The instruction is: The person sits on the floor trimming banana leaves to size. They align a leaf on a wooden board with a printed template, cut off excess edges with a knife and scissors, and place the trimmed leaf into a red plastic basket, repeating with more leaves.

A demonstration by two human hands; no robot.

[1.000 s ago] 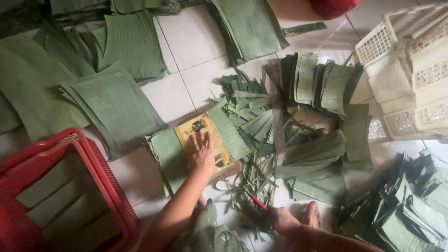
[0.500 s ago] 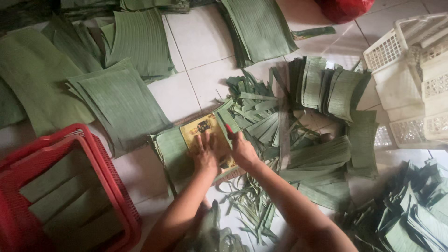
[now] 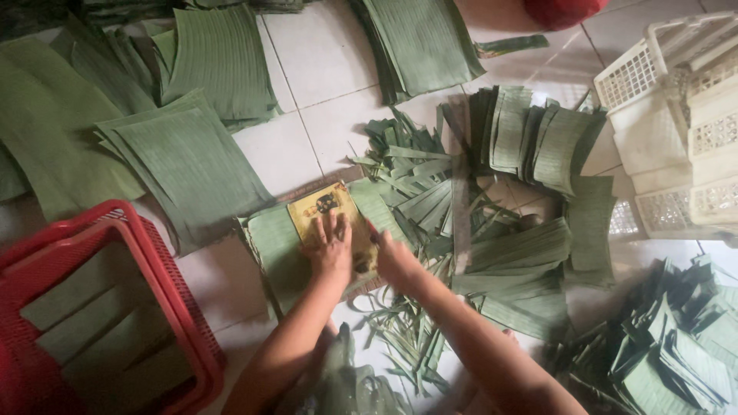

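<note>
Covering most of the pale tiled floor [image 3: 323,54] were stacks of cut banana leaf, the broadest being the flat green squares [image 3: 188,157] at upper left and another pile [image 3: 419,42] at top centre. A red plastic basket [image 3: 165,300] with leaf pieces inside sat at lower left, and white slatted crates [image 3: 676,115] stood at the right edge. Folded leaf bundles [image 3: 538,138] leaned in a row right of centre, above a heap of narrow trimmed strips [image 3: 430,200], and a mound of small folded pieces [image 3: 676,346] filled the lower right corner.

Near the middle lay a leaf stack [image 3: 273,238] with a yellow rectangular template [image 3: 327,211] resting flat on top. The left hand [image 3: 330,250] pressed down on that template, palm flat and fingers spread, gripping nothing. The right hand [image 3: 396,257] sat just beside it at the stack's right edge, curled closed; something small may have been in it, but I could not tell what.

The leaves looked light, thin and floppy, likely to split along their ribs, so the stack seemed best held by flat pressure from above or lifted from underneath with both hands rather than pinched at a corner.
</note>
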